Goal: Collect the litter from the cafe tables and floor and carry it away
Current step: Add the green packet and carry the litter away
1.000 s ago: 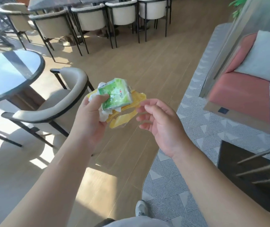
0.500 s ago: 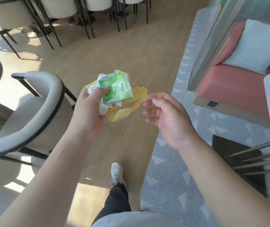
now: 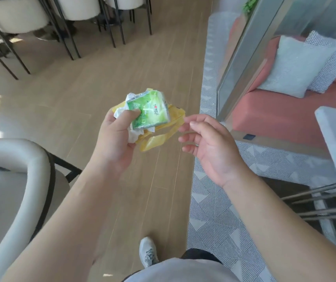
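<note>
My left hand (image 3: 116, 137) grips a green tissue pack (image 3: 149, 111), crumpled white paper (image 3: 131, 98) and a yellow plastic bag (image 3: 159, 137) above the wooden floor (image 3: 81, 94). My right hand (image 3: 210, 147) hovers just beside the bag, fingers loosely curled, holding nothing.

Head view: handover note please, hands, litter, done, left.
Left hand: grips the whole bundle, green tissue pack on top, crumpled white tissue and yellow plastic bag beneath.
Right hand: open, holds nothing, fingertips close to the bag's loose end; contact unclear.
Place: standing on the wood floor, beside the patterned rug, grey chair at left.
Done: these pieces are picked up.
Left: carry them away; no bin in view. No other litter visible here.
</note>
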A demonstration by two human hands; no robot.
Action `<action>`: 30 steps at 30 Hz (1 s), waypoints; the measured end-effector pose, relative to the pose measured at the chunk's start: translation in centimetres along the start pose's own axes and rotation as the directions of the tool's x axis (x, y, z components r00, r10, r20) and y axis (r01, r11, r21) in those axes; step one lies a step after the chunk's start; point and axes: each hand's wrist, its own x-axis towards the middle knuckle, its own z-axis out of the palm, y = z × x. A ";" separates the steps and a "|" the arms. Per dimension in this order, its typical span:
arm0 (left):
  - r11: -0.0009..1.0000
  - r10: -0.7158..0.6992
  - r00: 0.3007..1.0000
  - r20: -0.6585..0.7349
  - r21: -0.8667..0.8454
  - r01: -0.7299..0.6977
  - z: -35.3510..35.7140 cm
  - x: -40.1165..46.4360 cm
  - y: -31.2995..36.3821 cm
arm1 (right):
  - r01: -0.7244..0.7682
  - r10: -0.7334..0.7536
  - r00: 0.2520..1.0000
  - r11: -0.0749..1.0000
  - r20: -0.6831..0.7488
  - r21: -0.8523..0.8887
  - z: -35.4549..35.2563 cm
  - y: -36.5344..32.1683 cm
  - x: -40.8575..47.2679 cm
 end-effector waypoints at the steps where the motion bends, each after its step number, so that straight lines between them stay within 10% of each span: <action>1: 1.000 -0.002 1.000 0.003 0.005 0.002 0.0 1.0 0.4 | 0.002 -0.002 1.000 1.000 -0.006 0.003 0.1 -0.2 1.1; 30: 0.990 -0.015 1.000 -0.003 0.143 0.015 18.4 45.3 4.7 | 0.005 -0.001 0.999 0.996 -0.051 0.093 -10.5 -10.8 47.5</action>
